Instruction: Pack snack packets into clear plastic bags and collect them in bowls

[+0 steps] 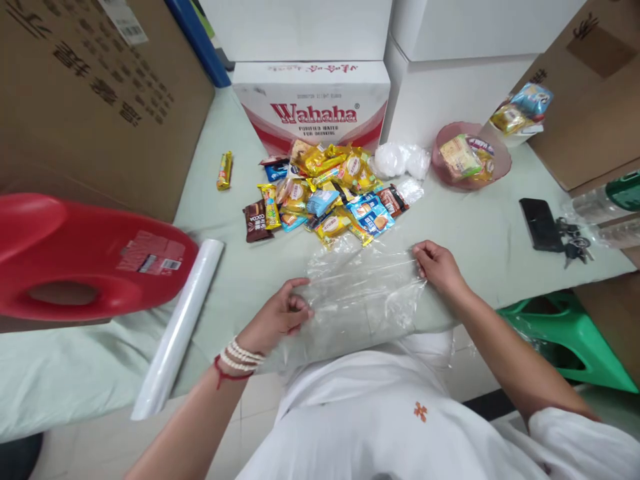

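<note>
At the near edge of a pale green table (240,267), the left hand (280,313) and right hand (437,267) each pinched an opposite side of a clear plastic bag (360,300), drawing it flat between them. A roll of plastic film (175,333) lay close by on the left. Beyond the bag sat a pile of snack packets (325,193), a water carton (310,100) behind it and a pink bowl (443,143) to the right.

Pale green tablecloth (475,227), brown cartons (75,100), white boxes (450,40) behind, green stool (575,340), pale tiled floor (90,440)
</note>
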Motion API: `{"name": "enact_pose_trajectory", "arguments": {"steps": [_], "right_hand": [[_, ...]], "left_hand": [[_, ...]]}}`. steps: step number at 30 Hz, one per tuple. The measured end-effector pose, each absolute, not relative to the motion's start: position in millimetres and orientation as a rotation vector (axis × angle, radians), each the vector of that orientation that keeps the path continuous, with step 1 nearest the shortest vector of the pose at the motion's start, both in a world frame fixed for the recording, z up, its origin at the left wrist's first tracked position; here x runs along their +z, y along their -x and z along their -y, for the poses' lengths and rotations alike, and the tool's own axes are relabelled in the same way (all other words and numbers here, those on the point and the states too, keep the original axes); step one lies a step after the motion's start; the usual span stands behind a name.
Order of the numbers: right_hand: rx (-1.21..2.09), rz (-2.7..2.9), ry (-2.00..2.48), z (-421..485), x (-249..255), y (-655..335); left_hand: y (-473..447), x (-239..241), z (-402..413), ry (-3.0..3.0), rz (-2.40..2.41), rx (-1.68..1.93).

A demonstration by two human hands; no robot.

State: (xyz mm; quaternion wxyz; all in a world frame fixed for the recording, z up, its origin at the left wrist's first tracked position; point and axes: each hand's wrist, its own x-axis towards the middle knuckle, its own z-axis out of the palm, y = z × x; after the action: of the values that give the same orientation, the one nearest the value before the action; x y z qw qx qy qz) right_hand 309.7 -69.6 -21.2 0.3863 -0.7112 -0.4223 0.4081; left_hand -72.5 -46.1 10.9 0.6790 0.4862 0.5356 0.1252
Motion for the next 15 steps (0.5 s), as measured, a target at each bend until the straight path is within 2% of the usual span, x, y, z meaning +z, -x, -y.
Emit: {"name": "enact_pose_trajectory", "arguments": {"steps": [3,7,10,13,15], "right_hand": [[1.047,1.167,1.827,65.2,-21.1,-310.8],[0.973,1.287,1.85,63.8,-19.9,-299.5],[0.961,1.309,1.858,61.2,-18.7,-295.7],[0.858,1.425,1.895,53.8,-12.8,-309.4],[0.669,1.49,1.958,48.8,-3.5,-325.5]], "left_hand": [[95.8,22.5,42.1,-1.45,-1.432,0.238],[79.0,39.7,48.0,-2.092,-1.851,0.61],[41.0,30.6,58.7,-2.463,-1.533,0.667],[13.8,1.8,67.0,-2.635,-1.271,0.404],[8.9,-16.5,69.2,-2.641,-1.252,0.253]]}}
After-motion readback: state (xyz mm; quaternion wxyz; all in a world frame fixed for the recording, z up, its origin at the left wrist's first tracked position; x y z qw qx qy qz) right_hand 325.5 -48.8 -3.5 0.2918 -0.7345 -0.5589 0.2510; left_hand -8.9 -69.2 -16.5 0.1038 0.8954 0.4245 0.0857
